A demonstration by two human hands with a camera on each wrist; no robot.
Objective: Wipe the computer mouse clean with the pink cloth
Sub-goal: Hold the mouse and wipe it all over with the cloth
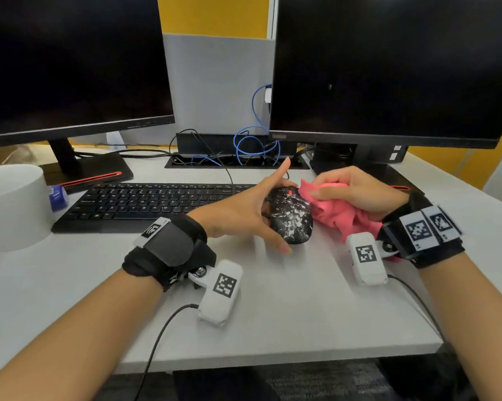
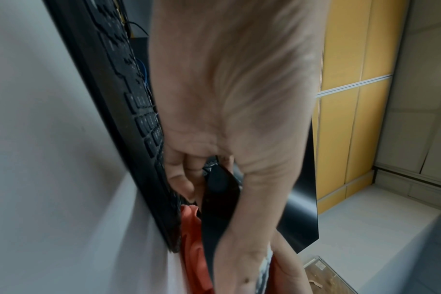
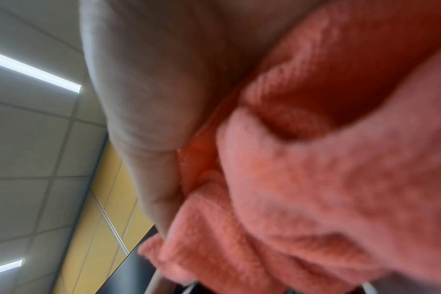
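Nearest: two forearms w/ black wrist straps carrying white camera pods, cables trailing off the front edge of the white desk.

Containers: only one, a white round tub at far left of desk; can't see inside it.

Left hand holds the mouse from its left side. Thumb sits at the near end, index finger sticks out straight toward the screens, other fingers curl under/around the far side; wrist view shows curled fingers against the dark shell. Mouse is black, speckled w/ white smears on top, tilted up a bit; whether it's touching the desk, can't tell.

Right hand has fingers and thumb curled tight round a bunched pink cloth. Cloth sits just right of the mouse, its left edge touching the mouse's front-right side. Right wrist view is mostly cloth folds + palm, blurry.

Further back: black keyboard left of the mouse, a small blue item by the tub. Behind, two dark monitors, blue + black cables in a slot between them. Grey divider panel, yellow wall beyond; ceiling tiles w/ strip lights in wrist view.
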